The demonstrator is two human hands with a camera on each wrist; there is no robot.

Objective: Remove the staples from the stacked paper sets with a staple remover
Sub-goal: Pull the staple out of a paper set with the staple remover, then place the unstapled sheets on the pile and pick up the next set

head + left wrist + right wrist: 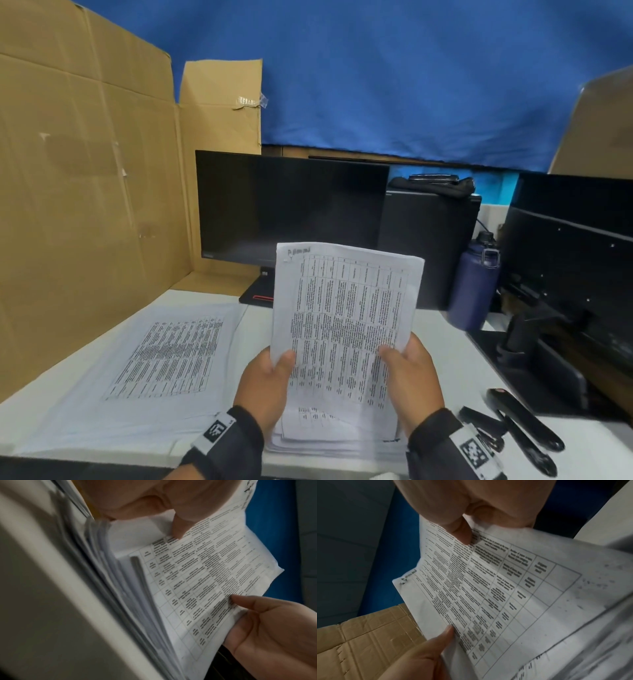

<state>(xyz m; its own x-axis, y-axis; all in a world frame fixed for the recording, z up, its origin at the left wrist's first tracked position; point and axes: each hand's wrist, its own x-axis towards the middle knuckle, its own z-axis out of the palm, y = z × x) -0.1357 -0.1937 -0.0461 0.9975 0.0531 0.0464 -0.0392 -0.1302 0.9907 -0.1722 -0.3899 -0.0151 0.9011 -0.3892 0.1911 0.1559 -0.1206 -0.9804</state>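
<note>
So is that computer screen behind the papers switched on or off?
Off, or at least dark: the monitor shows only black, with no picture or glow.

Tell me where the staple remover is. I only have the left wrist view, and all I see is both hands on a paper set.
Observer: The head view shows black tools lying on the table, to the right of the right hand. Neither hand holds one, and I cannot tell which is the remover.
Operator: Any papers elsewhere on the table?
Observer: Yes, another pile lies flat, left of the left hand.
Operator: Can you see a staple in the paper set?
Observer: In the right wrist view, the paper set has dark marks at its far corner. I cannot tell whether they are a staple or holes.
</note>
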